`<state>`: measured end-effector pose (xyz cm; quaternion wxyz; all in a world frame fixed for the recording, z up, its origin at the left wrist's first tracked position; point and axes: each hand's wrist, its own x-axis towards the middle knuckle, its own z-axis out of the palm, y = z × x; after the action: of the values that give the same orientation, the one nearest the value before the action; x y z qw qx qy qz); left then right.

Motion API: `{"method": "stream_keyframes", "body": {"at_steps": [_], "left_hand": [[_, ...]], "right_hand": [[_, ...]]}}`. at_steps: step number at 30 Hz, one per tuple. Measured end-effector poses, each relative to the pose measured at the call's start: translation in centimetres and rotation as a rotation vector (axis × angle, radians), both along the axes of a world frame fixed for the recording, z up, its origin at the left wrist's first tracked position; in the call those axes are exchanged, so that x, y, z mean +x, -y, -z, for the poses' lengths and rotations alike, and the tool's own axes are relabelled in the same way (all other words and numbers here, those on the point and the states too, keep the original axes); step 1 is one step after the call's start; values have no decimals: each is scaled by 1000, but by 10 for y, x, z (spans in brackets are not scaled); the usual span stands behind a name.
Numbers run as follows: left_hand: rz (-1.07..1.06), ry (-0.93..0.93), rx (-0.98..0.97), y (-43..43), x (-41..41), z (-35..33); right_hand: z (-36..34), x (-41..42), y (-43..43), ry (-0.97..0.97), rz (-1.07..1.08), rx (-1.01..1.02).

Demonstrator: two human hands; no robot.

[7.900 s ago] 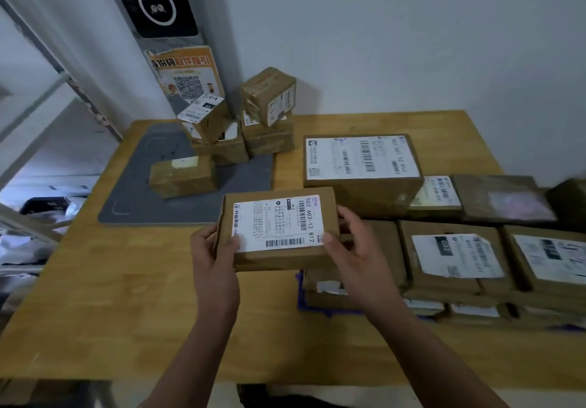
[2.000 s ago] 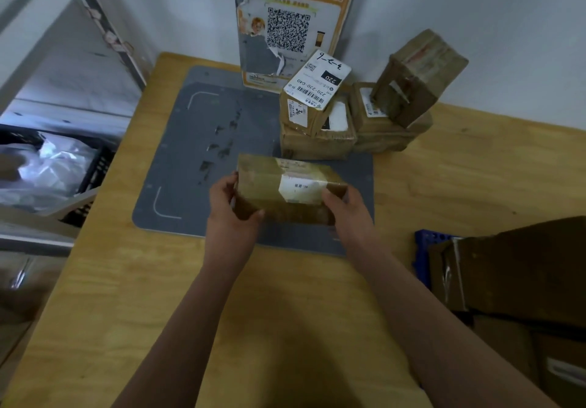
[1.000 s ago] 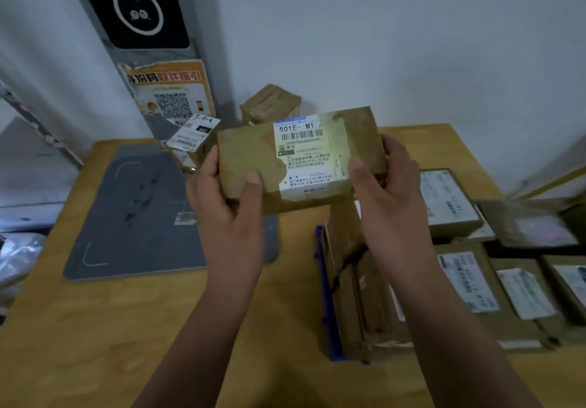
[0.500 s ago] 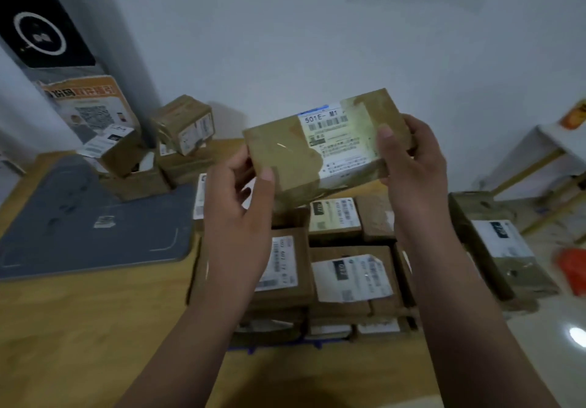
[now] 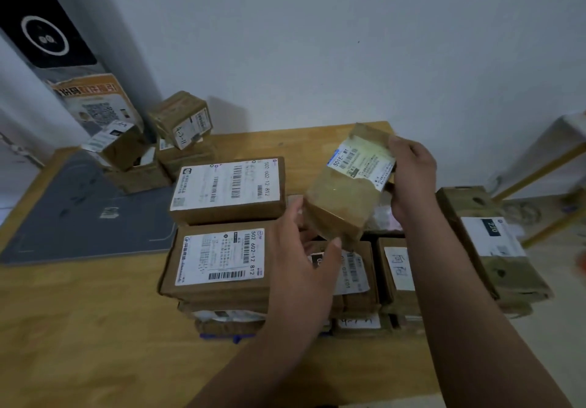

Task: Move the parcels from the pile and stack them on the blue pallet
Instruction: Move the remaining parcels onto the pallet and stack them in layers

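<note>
Right grip [image 5: 412,179] curls round the far end of the tilted taped parcel [image 5: 342,204], left grip [image 5: 301,258] round the near; stacked parcels [image 5: 222,258] lie beneath both grips.

parcel [image 5: 345,195] | lowered over stack [image 5: 222,258] | swung round end-on

Open grey mat [image 5: 79,217] left of the apparently tight-packed parcel stack [image 5: 222,258].
</note>
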<state>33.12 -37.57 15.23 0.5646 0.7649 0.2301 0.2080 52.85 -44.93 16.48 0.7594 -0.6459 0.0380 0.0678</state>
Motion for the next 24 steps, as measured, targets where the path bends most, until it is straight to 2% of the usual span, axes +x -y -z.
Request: {"method": "stream_keyframes", "body": {"at_steps": [5,13,18,24], "left_hand": [[74,-160,-5,3,0,18],[239,-402,-110,5,16,19],[243,-432,-183,8,28,23],[202,-404,-300,1,35,33]], "right_hand": [[21,19,-19,1,-178,-109],[39,48,-44,-46,-328,-84],[50,63,-55,-112,-379,-85],[67,71,-67,-82,-514,-125]]}}
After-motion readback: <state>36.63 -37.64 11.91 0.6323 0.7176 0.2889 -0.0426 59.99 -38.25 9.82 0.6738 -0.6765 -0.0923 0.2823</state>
